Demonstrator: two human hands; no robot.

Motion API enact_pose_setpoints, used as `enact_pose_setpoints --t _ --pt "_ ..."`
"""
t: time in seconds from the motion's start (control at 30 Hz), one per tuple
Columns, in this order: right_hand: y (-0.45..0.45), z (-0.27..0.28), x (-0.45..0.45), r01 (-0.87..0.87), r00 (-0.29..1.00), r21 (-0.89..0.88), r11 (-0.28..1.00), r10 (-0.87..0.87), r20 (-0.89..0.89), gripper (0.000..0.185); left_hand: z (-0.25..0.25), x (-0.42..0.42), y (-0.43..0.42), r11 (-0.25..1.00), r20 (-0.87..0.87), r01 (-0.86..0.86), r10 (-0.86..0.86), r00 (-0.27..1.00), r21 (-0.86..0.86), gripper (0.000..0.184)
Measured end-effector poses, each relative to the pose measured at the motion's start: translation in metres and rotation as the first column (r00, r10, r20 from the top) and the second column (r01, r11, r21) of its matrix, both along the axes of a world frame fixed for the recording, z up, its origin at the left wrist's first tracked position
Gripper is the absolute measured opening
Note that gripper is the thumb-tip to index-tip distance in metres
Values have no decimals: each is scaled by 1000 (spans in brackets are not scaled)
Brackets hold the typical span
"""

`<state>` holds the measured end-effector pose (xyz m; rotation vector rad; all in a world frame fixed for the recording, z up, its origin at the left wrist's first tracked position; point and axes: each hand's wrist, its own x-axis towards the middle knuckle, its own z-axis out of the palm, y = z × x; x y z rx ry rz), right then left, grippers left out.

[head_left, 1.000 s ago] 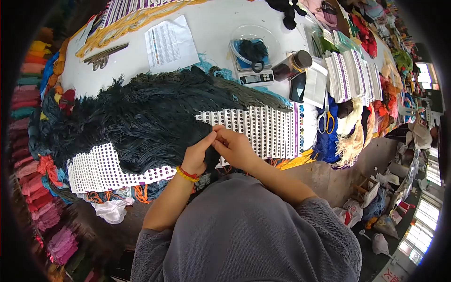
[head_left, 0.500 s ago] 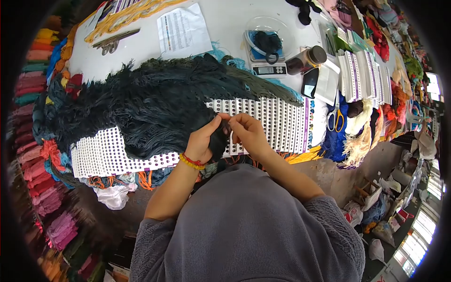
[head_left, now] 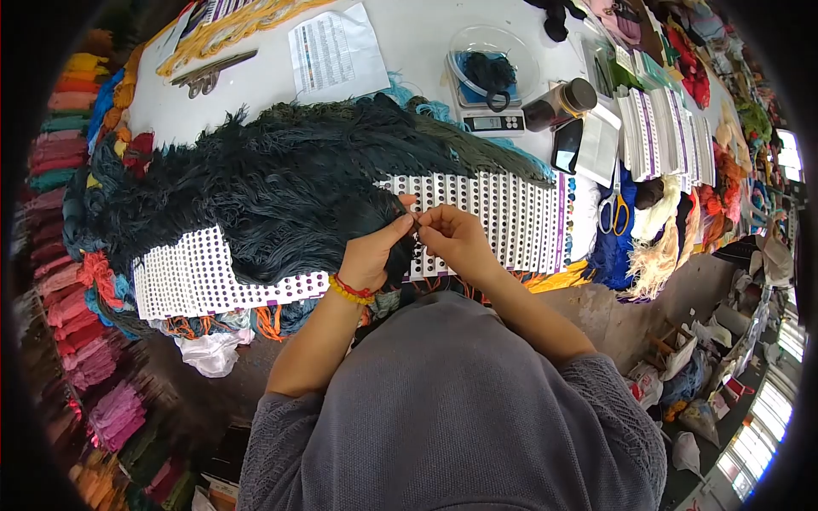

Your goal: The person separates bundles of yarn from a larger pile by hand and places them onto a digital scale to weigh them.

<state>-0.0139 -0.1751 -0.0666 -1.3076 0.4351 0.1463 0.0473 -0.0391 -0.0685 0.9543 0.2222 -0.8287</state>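
A large heap of dark teal thread (head_left: 290, 187) lies across rows of white cards with punched holes (head_left: 511, 217). At the right edge of the heap, my left hand (head_left: 372, 254), with red and yellow bands at the wrist, is closed on a dark bundle of this thread. My right hand (head_left: 456, 240) is pinched, its fingertips nearly touching those of my left hand over the cards. What lies between the right fingertips is too small to make out.
Behind the heap are a printed sheet (head_left: 336, 53), a digital scale (head_left: 494, 122) with dark thread in a clear bowl, and a dark-lidded jar (head_left: 562, 102). Scissors (head_left: 614, 213) lie on blue thread at the right. A metal clip tool (head_left: 209, 75) lies at the back left.
The whole view has shifted, so the table things appear further right and slightly higher. My right fingertips have parted slightly from my left hand and come close again.
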Motion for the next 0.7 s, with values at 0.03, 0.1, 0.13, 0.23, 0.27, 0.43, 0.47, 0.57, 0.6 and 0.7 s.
enact_pose_setpoints --t 0.03,0.1,0.13,0.23,0.27,0.43,0.47,0.57,0.6,0.7 --pt "-1 -1 0 2 1000 0 1000 -2 0 9 -1 0 0 1000 0 2 -2 1000 0 26" --pt "-4 -4 -1 -53 998 -34 998 51 -43 9 -1 0 0 1000 36 18 -18 999 13 26" --pt "-5 -4 -1 -52 998 -35 998 50 -43 9 -1 0 0 1000 36 19 -19 999 13 26" --pt "-6 1 -1 -41 998 12 999 42 -51 9 0 2 1 1000 43 31 -31 999 1 26" --pt "-6 2 -1 -21 998 41 999 23 -58 9 0 2 1 999 37 36 -36 999 -1 27" --pt "-5 -5 -2 -6 999 18 1000 7 -47 10 0 0 0 999 102 41 -43 994 25 27" --pt "-3 -6 -2 -21 999 -37 999 19 -48 11 0 0 -1 999 115 39 -42 992 28 28" --pt "-1 -7 -2 -26 999 -103 994 21 -45 11 0 0 -2 998 162 44 -50 985 40 28" --pt "-1 -6 -2 -17 999 -114 993 12 -39 11 0 0 -2 998 197 49 -58 979 49 28" --pt "1 -3 -1 62 996 -28 998 -63 -56 12 -1 0 -2 996 222 51 -67 973 79 28"
